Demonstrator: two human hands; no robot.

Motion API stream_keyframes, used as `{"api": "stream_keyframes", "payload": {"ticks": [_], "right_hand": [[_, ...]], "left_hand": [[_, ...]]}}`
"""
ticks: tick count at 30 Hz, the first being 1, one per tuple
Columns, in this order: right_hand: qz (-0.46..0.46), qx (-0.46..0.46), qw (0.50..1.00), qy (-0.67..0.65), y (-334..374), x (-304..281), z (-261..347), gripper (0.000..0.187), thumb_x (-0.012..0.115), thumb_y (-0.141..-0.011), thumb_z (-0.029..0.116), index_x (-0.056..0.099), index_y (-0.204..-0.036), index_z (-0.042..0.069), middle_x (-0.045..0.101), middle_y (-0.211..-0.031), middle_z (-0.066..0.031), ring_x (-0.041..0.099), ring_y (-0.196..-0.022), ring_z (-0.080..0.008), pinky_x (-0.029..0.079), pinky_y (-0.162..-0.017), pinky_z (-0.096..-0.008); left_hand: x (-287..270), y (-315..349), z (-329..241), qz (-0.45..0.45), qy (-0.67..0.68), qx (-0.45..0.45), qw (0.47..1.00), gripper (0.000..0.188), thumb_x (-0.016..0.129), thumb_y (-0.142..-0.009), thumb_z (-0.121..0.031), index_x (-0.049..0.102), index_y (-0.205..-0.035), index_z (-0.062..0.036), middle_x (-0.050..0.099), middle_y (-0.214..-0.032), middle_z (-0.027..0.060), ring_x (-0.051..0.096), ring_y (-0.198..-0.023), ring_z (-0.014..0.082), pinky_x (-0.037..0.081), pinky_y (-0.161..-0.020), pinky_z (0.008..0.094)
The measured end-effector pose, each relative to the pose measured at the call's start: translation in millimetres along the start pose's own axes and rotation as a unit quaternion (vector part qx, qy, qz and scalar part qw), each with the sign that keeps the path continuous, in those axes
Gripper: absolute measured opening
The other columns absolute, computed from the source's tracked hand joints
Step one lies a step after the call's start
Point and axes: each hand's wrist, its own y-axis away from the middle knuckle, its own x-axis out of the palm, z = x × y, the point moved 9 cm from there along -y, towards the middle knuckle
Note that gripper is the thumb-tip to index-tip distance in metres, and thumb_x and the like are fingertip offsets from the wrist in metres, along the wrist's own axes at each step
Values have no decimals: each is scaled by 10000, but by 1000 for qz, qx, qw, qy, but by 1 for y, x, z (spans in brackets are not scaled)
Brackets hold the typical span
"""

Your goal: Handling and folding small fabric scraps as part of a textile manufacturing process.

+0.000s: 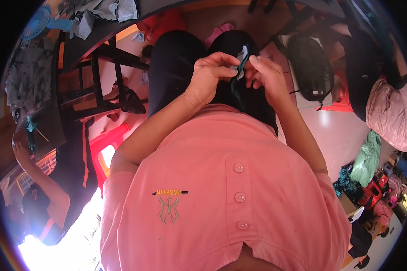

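Above my lap, a small strip of dark green and whitish fabric (243,61) stands upright between my hands. My left hand (210,74) pinches its lower part between thumb and fingertips. Its dark end hangs below the fingers against my black trousers (178,58). Close against the strip's right edge is my right hand (269,74), thumb raised and the other fingers curled in. What lies between those fingers, if anything, is too small to tell.
A dark table (99,34) at upper left bears grey cloth (106,16) and a blue fan (36,22). A red stool (108,144) stands left, near another person's arm (45,180). At right are a black bag (309,67), a pink bundle (389,113) and a green bundle (366,158).
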Motion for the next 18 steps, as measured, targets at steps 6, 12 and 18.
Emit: {"api": "stream_keyframes", "payload": {"ticks": [6,12,18], "right_hand": [[-1,-81,995,-57,-5,16,9,189,695,-819,174,567,-721,76,553,-590,-14,514,-449,-103,327,-423,-208],[-92,-89,984,-124,-6,1,4,176,685,-807,135,557,-711,61,554,-594,-26,510,-444,-118,332,-425,-217],[-114,-90,977,-157,-1,-4,2,147,673,-802,121,562,-737,52,565,-610,-32,509,-454,-117,336,-433,-217]], "left_hand": [[9,-1,5,38,75,-37,996,368,594,-709,67,562,-1073,29,632,-908,82,616,-770,158,494,-669,266],[14,0,17,19,56,-36,998,387,593,-710,37,551,-1094,27,630,-862,78,617,-754,149,475,-616,250],[15,1,27,-8,-8,-90,996,339,599,-749,-25,572,-1085,12,653,-900,71,624,-751,147,448,-582,240]]}}
